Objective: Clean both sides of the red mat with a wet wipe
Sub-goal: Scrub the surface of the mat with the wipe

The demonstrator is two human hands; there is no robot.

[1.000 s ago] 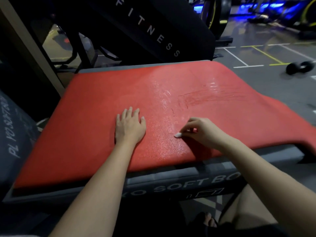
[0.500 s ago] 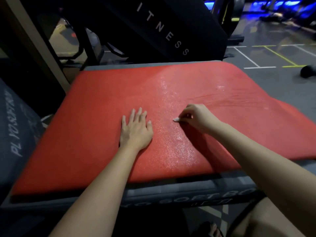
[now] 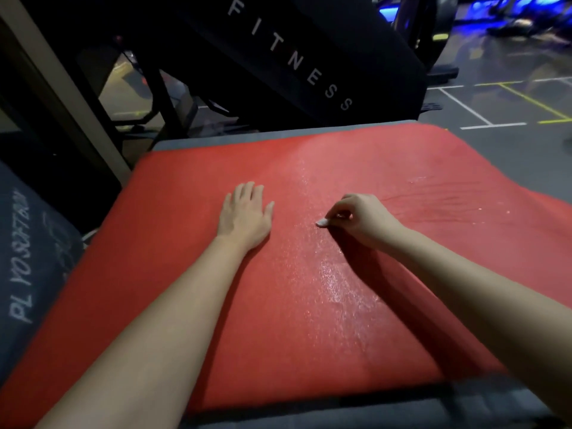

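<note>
Right hand [image 3: 362, 218] has slid the wet wipe [image 3: 322, 223] farther up the red mat [image 3: 185, 305], pinching it; left hand [image 3: 246, 212] lies flat, bracing; best overlap strokes leftward.

A grey padded box [image 3: 356, 411] carries one thing — the red mat [image 3: 294, 305], lying flat on top.
</note>
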